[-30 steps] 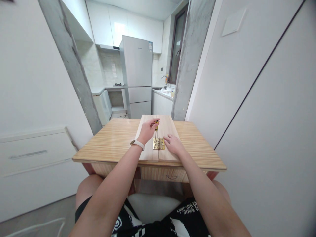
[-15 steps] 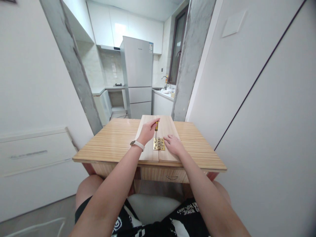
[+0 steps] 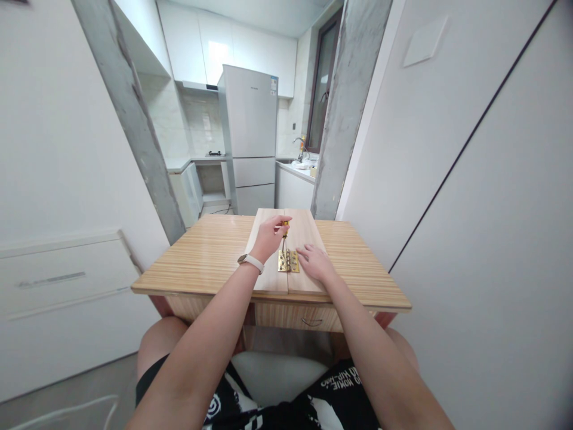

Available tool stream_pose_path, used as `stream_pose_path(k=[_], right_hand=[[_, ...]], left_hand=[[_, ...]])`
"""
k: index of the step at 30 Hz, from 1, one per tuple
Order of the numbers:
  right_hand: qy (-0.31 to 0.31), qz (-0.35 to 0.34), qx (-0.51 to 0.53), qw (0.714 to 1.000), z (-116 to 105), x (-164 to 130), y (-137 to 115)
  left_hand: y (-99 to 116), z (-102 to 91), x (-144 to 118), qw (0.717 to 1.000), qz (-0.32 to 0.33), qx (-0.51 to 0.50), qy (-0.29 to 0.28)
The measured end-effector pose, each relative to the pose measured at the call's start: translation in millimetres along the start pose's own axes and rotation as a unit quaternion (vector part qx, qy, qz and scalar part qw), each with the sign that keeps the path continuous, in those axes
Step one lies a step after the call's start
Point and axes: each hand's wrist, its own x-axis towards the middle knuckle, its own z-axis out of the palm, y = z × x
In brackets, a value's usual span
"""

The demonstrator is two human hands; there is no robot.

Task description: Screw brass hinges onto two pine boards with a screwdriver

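Head view: left hand [image 3: 267, 237] clenches a thin, stiff screwdriver [image 3: 283, 235] by its handle, tip on the hard brass hinge [image 3: 288, 261]; right hand [image 3: 316, 263], flat and released, presses the boards [image 3: 273, 272].

2 hands [image 3: 268, 237], 1 screwdriver [image 3: 285, 234], 1 hinge [image 3: 288, 261], 2 boards [image 3: 308, 251], 1 table [image 3: 201, 257].

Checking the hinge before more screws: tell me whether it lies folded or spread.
Spread: the brass hinge lies open flat, one leaf on each wooden board, under the screwdriver.

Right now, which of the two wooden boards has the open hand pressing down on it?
The right-hand board: the right hand lies flat on it beside the brass hinge, while the left hand grips a screwdriver.
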Motion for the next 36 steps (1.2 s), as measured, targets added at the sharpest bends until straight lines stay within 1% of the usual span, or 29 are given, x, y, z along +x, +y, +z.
stream_pose_path(k=[3,8,11,19,24,26,29,32,36], right_hand=[[0.0,-0.002,0.003,1.0,0.8,0.4,0.8],[-0.003,0.0,0.005,1.0,0.2,0.4,0.4],[-0.004,0.001,0.004,1.0,-0.3,0.2,0.0],[-0.004,0.003,0.007,1.0,0.8,0.1,0.7],[-0.002,0.0,0.004,1.0,2.3,0.8,1.7],[-0.004,0.001,0.004,1.0,2.8,1.1,2.1],[0.001,0.0,0.003,1.0,3.4,1.2,2.5],[0.005,-0.002,0.002,1.0,3.3,1.2,2.9],[0.002,-0.006,0.0,1.0,2.6,1.2,3.1]], left_hand=[[-0.9,-0.3,-0.4,1.0,0.001,0.002,0.009],[-3.8,-3.0,-2.1,1.0,0.022,0.006,-0.014],[-6.5,-4.2,-3.0,0.999,0.018,0.022,-0.02],[-6.6,-3.0,-1.3,1.0,0.001,0.009,-0.002],[-7.7,-3.1,0.1,0.999,0.001,0.016,0.028],[-8.4,-3.2,0.5,0.999,0.008,0.011,0.03],[-8.5,-2.8,0.4,0.999,0.017,-0.024,0.017],[-8.1,-2.0,-0.6,0.999,0.002,-0.054,-0.006],[-8.3,-1.2,-1.4,0.999,-0.009,-0.04,-0.026]])
